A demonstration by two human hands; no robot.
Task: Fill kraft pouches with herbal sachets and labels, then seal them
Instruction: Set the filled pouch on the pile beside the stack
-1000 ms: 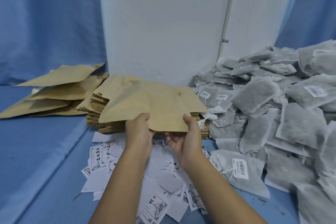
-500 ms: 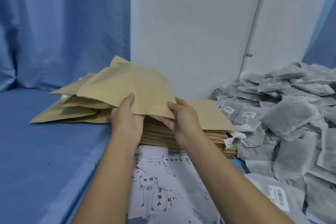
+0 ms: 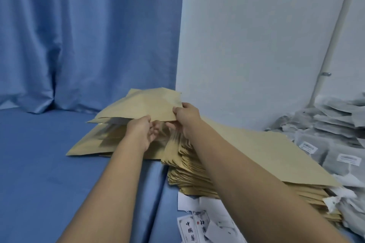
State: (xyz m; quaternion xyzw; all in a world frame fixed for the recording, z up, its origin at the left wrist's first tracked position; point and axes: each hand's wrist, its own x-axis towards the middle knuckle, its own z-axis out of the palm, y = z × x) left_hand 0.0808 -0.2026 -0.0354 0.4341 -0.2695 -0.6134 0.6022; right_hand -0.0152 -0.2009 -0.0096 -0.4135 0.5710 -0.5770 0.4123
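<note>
Kraft pouch [image 3: 142,106] pinched at one corner by right grip [image 3: 185,117] above pouch pile [image 3: 87,149]; left grip [image 3: 141,131] curled beneath its edge, hold unclear.

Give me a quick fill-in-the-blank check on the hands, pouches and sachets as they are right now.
1. The left hand and the right hand together hold exactly ____ kraft pouch.
2. The grey sachets are heaped to the ____ of the stack of pouches.
3. The cloth under everything is ____.

Missing words: one; right; blue.
</note>
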